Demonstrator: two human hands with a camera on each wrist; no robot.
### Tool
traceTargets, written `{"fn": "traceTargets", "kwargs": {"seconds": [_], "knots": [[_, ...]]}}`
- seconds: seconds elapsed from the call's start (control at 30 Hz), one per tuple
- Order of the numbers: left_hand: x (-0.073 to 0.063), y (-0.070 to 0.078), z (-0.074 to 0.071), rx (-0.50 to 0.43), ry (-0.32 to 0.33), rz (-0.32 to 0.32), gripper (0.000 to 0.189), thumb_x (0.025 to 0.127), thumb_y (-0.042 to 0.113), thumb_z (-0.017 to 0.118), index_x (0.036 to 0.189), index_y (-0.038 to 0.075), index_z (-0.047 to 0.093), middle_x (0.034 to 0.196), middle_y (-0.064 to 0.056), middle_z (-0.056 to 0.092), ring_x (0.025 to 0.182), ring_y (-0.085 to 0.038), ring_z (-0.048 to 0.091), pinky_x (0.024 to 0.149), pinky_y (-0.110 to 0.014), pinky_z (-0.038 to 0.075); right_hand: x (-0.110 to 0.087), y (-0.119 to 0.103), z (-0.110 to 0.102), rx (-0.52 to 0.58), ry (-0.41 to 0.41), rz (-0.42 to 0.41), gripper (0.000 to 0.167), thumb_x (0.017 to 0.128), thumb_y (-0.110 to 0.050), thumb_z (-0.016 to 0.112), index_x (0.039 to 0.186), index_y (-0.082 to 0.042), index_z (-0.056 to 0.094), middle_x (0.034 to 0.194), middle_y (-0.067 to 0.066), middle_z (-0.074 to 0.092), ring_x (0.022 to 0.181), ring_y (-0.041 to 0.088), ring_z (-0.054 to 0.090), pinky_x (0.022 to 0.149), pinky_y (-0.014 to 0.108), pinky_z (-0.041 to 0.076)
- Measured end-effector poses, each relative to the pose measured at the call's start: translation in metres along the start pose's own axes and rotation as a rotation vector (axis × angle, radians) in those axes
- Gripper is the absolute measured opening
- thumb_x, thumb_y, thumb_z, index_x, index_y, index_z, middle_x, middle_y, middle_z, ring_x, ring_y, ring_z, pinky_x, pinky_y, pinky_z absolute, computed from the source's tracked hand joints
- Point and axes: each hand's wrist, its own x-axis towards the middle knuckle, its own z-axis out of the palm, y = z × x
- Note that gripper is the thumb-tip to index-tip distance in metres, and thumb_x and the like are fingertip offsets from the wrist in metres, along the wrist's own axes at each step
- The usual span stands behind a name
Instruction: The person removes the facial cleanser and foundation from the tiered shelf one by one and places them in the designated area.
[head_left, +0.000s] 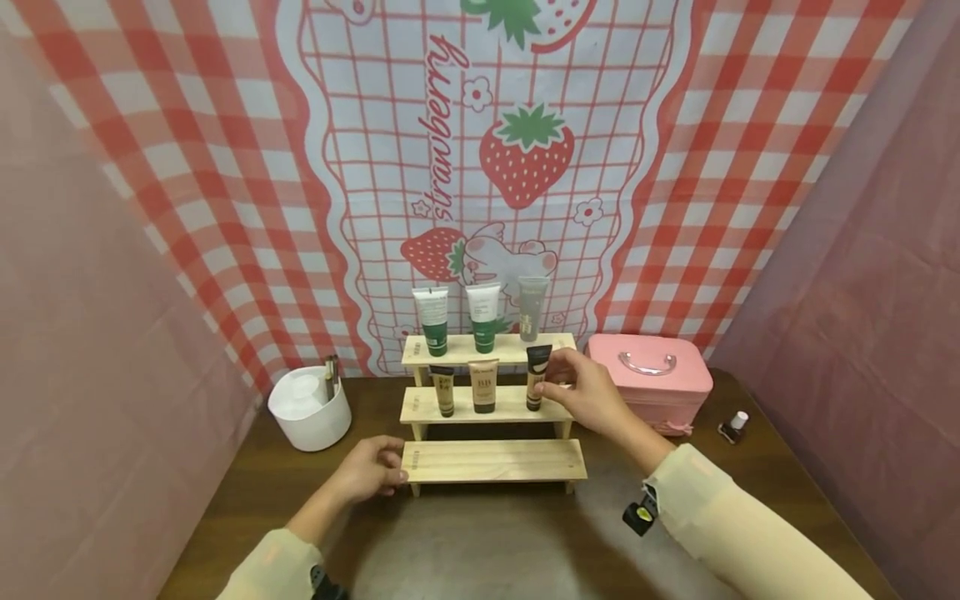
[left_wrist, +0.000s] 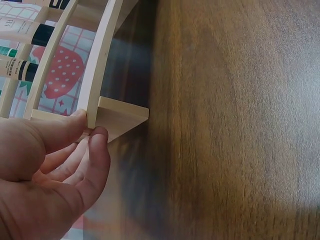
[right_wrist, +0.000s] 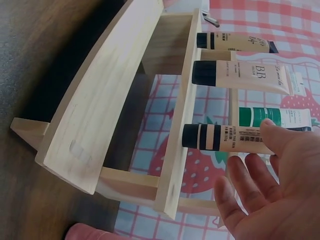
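Note:
A three-tier wooden display rack (head_left: 491,462) stands on the table. On its middle tier, at the right end, is a black-and-beige cosmetic tube (right_wrist: 227,138), upright with its cap on the board. My right hand (head_left: 588,392) holds this tube near its upper part, thumb on one side. To its left stand a beige BB cream tube (head_left: 483,387) and a smaller dark-and-tan tube (head_left: 445,393). My left hand (head_left: 367,471) pinches the left end of the lowest tier; in the left wrist view its thumb and forefinger (left_wrist: 99,145) meet at the board's corner.
Two green-and-white tubes (head_left: 484,321) and a grey tube (head_left: 531,312) stand on the top tier. Left is a white round organizer (head_left: 309,421) holding dark sticks. A pink case (head_left: 651,375) and a small bottle (head_left: 733,427) stand right. Checked cloth (head_left: 360,125) hangs behind.

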Motion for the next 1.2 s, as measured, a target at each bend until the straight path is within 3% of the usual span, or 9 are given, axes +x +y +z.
{"fn": "traceTargets", "kwargs": {"seconds": [0.23, 0.47, 0.67, 0.83, 1.0, 1.2], "knots": [[-0.001, 0.001, 0.003, 0.001, 0.040, -0.034, 0.059, 0.083, -0.013, 0.073, 0.137, -0.017, 0.049, 0.100, -0.022, 0.064, 0.070, -0.017, 0.065, 0.061, -0.038, 0.061, 0.001, 0.004, 0.003, -0.026, 0.037, 0.015, 0.026, 0.089, -0.024, 0.082, 0.107, -0.013, 0.067, 0.102, 0.005, 0.074, 0.094, 0.022, 0.073, 0.078, 0.037, 0.058], [0.002, 0.003, 0.006, -0.006, 0.053, -0.035, 0.062, 0.083, -0.015, 0.073, 0.140, -0.011, 0.050, 0.099, -0.022, 0.063, 0.069, -0.019, 0.064, 0.059, -0.038, 0.061, -0.010, 0.000, -0.008, 0.025, 0.056, -0.021, 0.026, 0.091, -0.022, 0.080, 0.111, -0.010, 0.068, 0.103, 0.007, 0.074, 0.090, 0.021, 0.072, 0.077, 0.034, 0.059], [0.001, 0.002, 0.005, 0.012, 0.076, -0.065, 0.059, 0.084, -0.015, 0.072, 0.139, -0.010, 0.052, 0.099, -0.021, 0.062, 0.068, -0.019, 0.064, 0.059, -0.036, 0.060, -0.035, 0.003, -0.029, 0.049, 0.041, -0.038, 0.026, 0.091, -0.020, 0.080, 0.111, -0.009, 0.069, 0.101, 0.007, 0.074, 0.087, 0.016, 0.070, 0.075, 0.027, 0.059], [0.001, 0.000, 0.005, 0.021, 0.089, -0.081, 0.059, 0.083, -0.016, 0.073, 0.138, -0.009, 0.054, 0.097, -0.018, 0.062, 0.067, -0.020, 0.063, 0.058, -0.037, 0.060, -0.069, 0.034, -0.039, 0.073, 0.041, -0.021, 0.025, 0.091, -0.014, 0.078, 0.112, -0.003, 0.069, 0.099, 0.012, 0.074, 0.085, 0.009, 0.069, 0.073, 0.026, 0.059], [0.002, 0.000, 0.005, 0.036, 0.080, -0.083, 0.059, 0.083, -0.015, 0.073, 0.138, -0.009, 0.054, 0.095, -0.016, 0.062, 0.067, -0.020, 0.063, 0.056, -0.037, 0.059, -0.103, 0.075, -0.040, 0.101, 0.051, 0.103, 0.029, 0.093, -0.012, 0.075, 0.118, 0.002, 0.068, 0.099, 0.015, 0.074, 0.079, 0.003, 0.066, 0.066, 0.026, 0.057], [0.004, 0.001, 0.004, 0.050, 0.070, -0.079, 0.058, 0.084, -0.015, 0.072, 0.139, -0.009, 0.053, 0.094, -0.016, 0.061, 0.067, -0.020, 0.063, 0.055, -0.037, 0.058, -0.120, 0.106, -0.035, 0.186, -0.042, 0.306, 0.043, 0.096, -0.016, 0.072, 0.129, 0.008, 0.062, 0.100, 0.018, 0.073, 0.070, 0.011, 0.065, 0.055, 0.034, 0.059]]}}
